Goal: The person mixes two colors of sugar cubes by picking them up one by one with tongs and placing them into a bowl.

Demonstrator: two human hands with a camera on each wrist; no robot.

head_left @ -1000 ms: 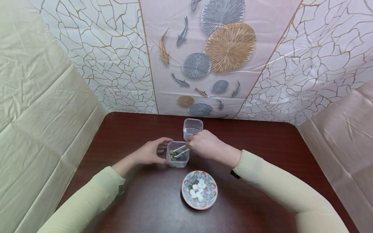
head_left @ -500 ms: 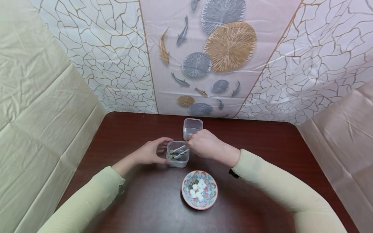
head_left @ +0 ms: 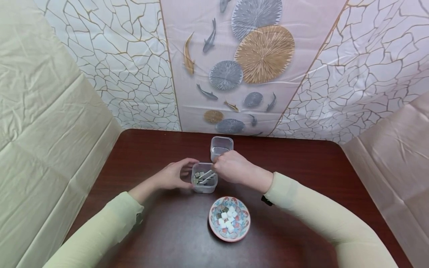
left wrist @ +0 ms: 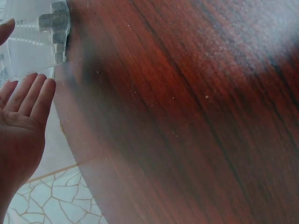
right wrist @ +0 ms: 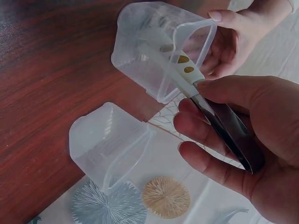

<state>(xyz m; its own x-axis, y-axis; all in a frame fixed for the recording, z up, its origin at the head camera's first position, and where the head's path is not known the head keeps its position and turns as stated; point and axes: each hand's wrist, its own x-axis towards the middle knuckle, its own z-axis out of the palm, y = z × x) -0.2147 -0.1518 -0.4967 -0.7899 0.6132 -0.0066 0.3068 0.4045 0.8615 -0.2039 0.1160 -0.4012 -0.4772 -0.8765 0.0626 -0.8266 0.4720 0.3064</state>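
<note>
My right hand [head_left: 232, 167] holds tongs [right wrist: 224, 130] with metal handles and white tips. The tips reach into a clear plastic container [head_left: 203, 189], among small grey-green cubes [head_left: 197, 175]. On the container's left side is my left hand [head_left: 172, 175], thumb and fingers spread around it. In the left wrist view its fingers extend straight, fingertips right at the container wall. Nearer me, a patterned bowl [head_left: 229, 239] bears several white cubes [head_left: 224, 215] and some dark pieces [head_left: 219, 215].
A second clear container [head_left: 222, 140] stands behind the first, partly covered by my right hand in the head view. All of this is on a dark red-brown wooden table [head_left: 161, 230]. Patterned cloth [head_left: 144, 82] hangs behind the table's far edge.
The tongs' white tips have shifted rightward inside the container and stand closer together, away from the cubes at its left side. My left hand keeps its place.
</note>
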